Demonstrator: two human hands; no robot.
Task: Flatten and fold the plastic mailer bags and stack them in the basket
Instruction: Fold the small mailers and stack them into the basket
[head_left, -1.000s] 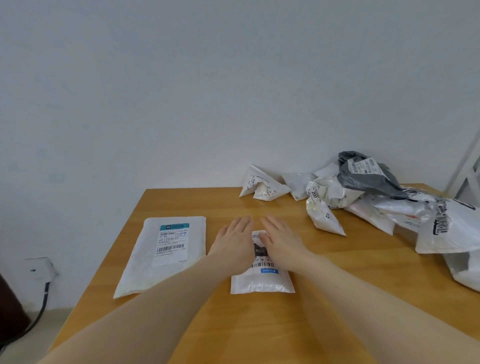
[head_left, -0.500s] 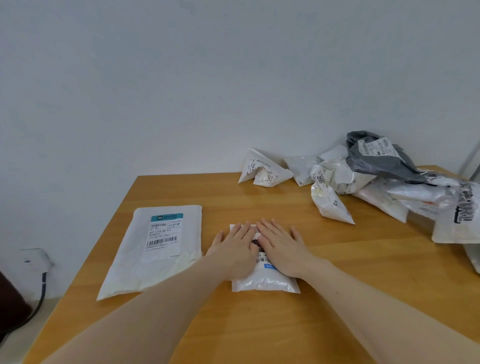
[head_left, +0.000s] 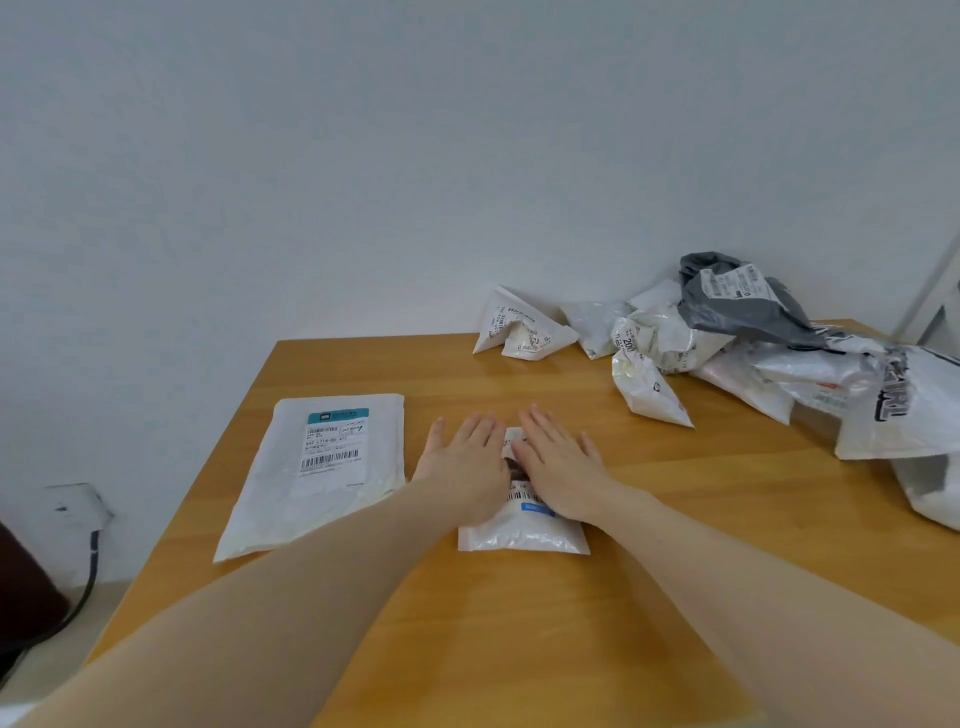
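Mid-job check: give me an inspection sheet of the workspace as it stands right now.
Surface: wooden table, against a white wall.
Job's things: small white mailer flat under both hands; larger flattened mailer to its left; basket not seen.
Clutter: pile of crumpled mailers at the far right, a grey one on top.
Hands: left hand and right hand, fingers straight, pressing the small mailer.
Cables: dark cable from a wall socket, lower left.
Surroundings: dark object at the left edge.
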